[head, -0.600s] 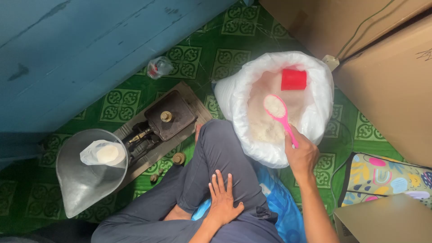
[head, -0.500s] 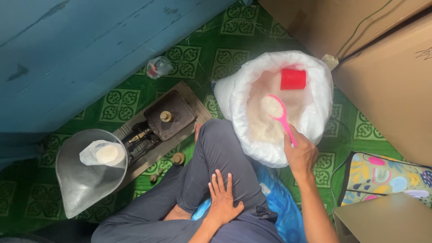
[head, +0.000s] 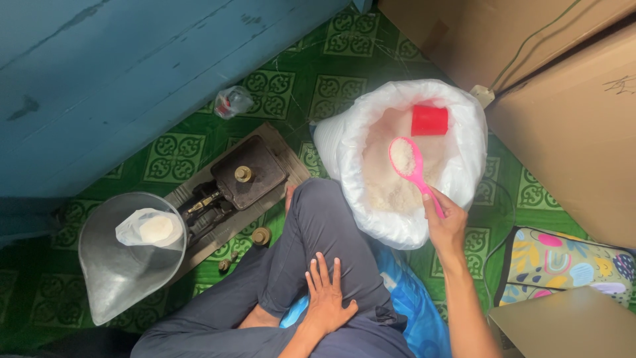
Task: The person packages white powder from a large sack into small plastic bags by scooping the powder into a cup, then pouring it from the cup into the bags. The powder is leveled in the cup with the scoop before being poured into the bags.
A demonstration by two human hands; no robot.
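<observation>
My right hand (head: 445, 229) grips the handle of a pink spoon (head: 411, 167) whose bowl is heaped with white grain, held over the open white sack (head: 457, 179) of the same grain. A red cup (head: 429, 120) lies in the sack at its far side. My left hand (head: 328, 295) rests flat, fingers spread, on my grey-trousered thigh. To the left a metal scale pan (head: 112, 278) holds a small clear bag (head: 151, 227) with some grain in it.
A dark balance scale (head: 248, 174) with a brass weight on its platform sits on a board; loose weights (head: 262, 235) lie beside it. Cardboard boxes (head: 570, 113) stand at right, a blue wooden wall (head: 99, 79) at left, a crumpled plastic bag (head: 233, 100) on the green patterned floor.
The pink spoon dipped and tilted into the grain, then came back up level and heaped. My left hand stayed on my thigh.
</observation>
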